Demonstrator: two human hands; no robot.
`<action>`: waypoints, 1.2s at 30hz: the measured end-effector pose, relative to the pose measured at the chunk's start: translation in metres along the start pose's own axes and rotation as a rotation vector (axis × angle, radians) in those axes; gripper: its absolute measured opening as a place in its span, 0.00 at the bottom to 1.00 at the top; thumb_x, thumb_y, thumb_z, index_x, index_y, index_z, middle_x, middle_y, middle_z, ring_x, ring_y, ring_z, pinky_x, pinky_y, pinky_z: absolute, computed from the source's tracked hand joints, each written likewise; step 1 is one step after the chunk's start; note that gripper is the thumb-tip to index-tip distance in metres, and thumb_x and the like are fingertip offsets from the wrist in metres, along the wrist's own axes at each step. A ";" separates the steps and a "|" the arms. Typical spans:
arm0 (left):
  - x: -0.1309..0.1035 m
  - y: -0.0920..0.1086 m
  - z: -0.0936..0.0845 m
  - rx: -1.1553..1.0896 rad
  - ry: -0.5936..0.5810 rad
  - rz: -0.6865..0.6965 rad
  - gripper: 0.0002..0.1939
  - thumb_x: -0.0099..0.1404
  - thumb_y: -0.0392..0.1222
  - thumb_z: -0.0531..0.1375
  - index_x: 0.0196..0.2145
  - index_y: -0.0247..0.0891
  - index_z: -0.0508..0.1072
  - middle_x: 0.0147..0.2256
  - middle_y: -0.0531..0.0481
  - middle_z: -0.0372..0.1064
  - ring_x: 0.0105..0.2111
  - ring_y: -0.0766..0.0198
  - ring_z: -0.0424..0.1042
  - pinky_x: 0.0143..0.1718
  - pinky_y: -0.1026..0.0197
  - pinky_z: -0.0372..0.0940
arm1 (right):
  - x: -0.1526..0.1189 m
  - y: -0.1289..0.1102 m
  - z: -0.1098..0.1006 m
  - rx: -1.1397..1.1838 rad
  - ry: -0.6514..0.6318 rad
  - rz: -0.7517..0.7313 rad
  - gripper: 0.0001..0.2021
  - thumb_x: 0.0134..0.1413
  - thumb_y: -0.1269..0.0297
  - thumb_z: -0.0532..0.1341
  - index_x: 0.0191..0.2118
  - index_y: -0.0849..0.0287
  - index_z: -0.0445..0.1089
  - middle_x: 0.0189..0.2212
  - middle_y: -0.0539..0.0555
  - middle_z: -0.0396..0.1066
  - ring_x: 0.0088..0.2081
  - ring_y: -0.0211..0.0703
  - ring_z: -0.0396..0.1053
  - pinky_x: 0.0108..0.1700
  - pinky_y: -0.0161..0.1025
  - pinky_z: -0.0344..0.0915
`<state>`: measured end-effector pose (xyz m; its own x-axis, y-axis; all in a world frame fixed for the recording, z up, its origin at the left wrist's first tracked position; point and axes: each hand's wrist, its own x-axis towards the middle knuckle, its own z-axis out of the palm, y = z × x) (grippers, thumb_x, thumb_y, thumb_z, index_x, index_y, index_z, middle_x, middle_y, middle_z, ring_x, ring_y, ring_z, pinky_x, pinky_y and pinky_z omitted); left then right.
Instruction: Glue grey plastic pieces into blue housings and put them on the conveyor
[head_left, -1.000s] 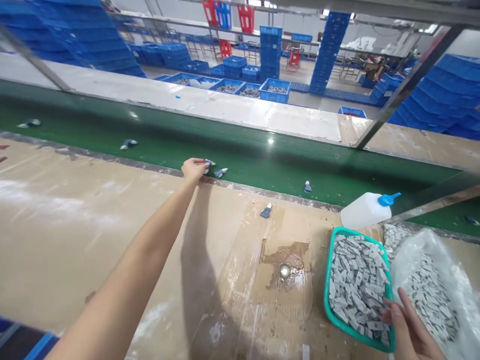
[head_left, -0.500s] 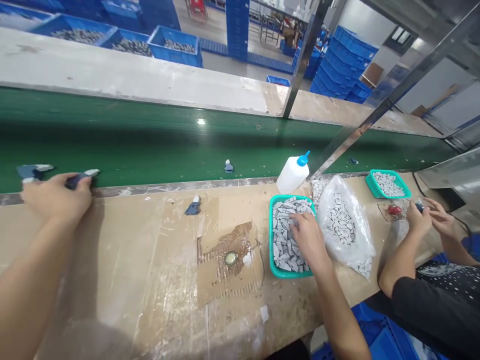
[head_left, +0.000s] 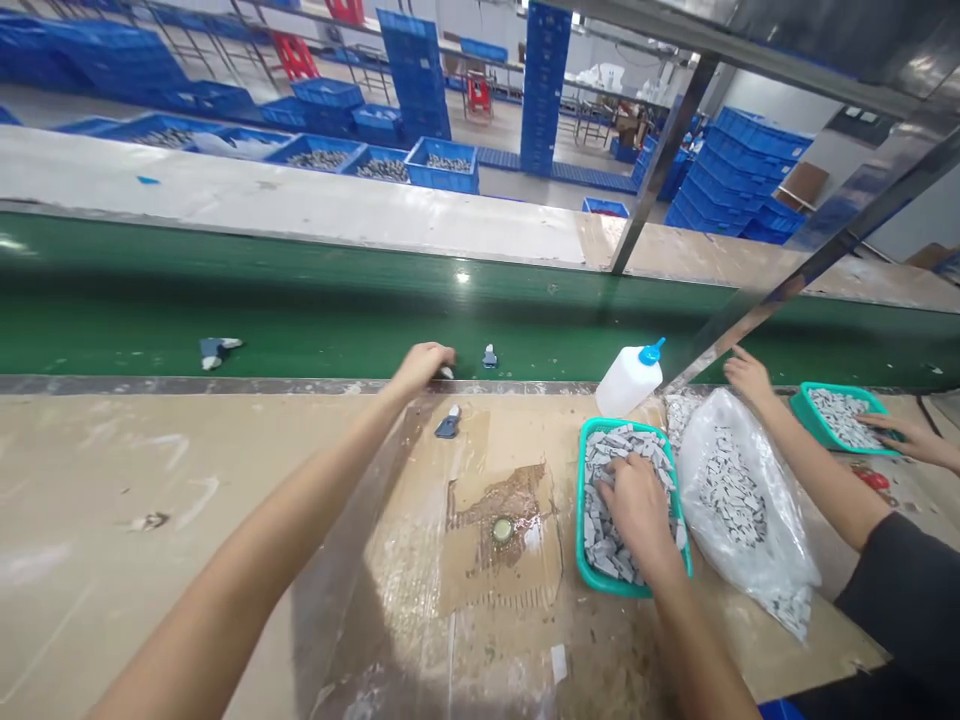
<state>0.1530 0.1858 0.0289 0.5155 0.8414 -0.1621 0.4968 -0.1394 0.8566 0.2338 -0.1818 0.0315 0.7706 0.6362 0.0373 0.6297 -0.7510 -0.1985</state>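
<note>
My left hand [head_left: 425,366] is closed at the near edge of the green conveyor belt [head_left: 337,345]. A pale tip of a dark blue plastic part [head_left: 448,373] shows past its fingers; the rest is hidden. My right hand [head_left: 639,500] reaches into a green basket [head_left: 582,540] of small grey pieces [head_left: 611,545]. Its fingers curl down among them, so what they pinch is hidden. A blue-and-white part [head_left: 448,423] lies on the cardboard-covered table, left of a round cap [head_left: 502,530] on a wet, torn cardboard patch. Another such part [head_left: 490,357] rests on the belt.
A white squeeze bottle [head_left: 628,382] with a blue nozzle stands behind the basket. Right of it lies a plastic bag [head_left: 731,500] of small pieces. A co-worker's hand [head_left: 748,378] reaches over the belt, the other into a second green basket [head_left: 814,425]. A metal post [head_left: 660,170] rises behind.
My left hand has moved right along the belt edge, still closed on the part. Other parts on the belt have shifted. The co-worker's hands have moved apart. My right hand stays in the basket.
</note>
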 end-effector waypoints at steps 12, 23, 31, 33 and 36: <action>-0.036 0.033 0.060 0.473 -0.239 0.296 0.13 0.50 0.39 0.68 0.35 0.38 0.78 0.36 0.42 0.77 0.44 0.45 0.74 0.42 0.59 0.64 | -0.047 0.009 -0.026 0.989 0.057 0.093 0.18 0.64 0.53 0.57 0.47 0.61 0.75 0.30 0.56 0.79 0.27 0.45 0.76 0.31 0.41 0.75; -0.151 -0.006 0.006 -0.165 -0.377 0.260 0.23 0.52 0.51 0.67 0.42 0.39 0.69 0.44 0.46 0.70 0.42 0.55 0.72 0.45 0.54 0.68 | -0.089 -0.045 0.004 1.072 0.019 0.058 0.11 0.60 0.59 0.62 0.44 0.57 0.75 0.40 0.58 0.78 0.38 0.44 0.77 0.38 0.39 0.76; -0.187 -0.047 -0.010 -0.695 -0.246 -0.054 0.27 0.34 0.42 0.77 0.34 0.36 0.77 0.38 0.44 0.79 0.43 0.50 0.77 0.51 0.47 0.70 | -0.082 -0.076 0.038 0.659 0.178 -0.301 0.14 0.66 0.62 0.57 0.52 0.59 0.75 0.41 0.59 0.80 0.37 0.44 0.78 0.41 0.40 0.76; -0.190 -0.051 -0.014 -0.736 -0.314 -0.076 0.27 0.37 0.41 0.77 0.38 0.36 0.80 0.41 0.43 0.79 0.45 0.50 0.76 0.51 0.49 0.69 | -0.081 -0.075 0.043 0.614 0.220 -0.356 0.13 0.66 0.63 0.57 0.49 0.60 0.76 0.38 0.59 0.80 0.36 0.44 0.78 0.40 0.40 0.77; -0.195 -0.054 -0.015 -0.895 -0.409 -0.095 0.33 0.45 0.38 0.75 0.51 0.39 0.77 0.44 0.43 0.78 0.45 0.55 0.77 0.49 0.53 0.69 | -0.081 -0.074 0.046 0.545 0.264 -0.435 0.13 0.66 0.66 0.57 0.50 0.58 0.76 0.39 0.58 0.80 0.38 0.44 0.78 0.43 0.41 0.77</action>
<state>0.0146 0.0371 0.0217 0.7860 0.5602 -0.2615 -0.0759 0.5072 0.8585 0.1202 -0.1692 -0.0017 0.5041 0.7407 0.4441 0.7982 -0.2032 -0.5671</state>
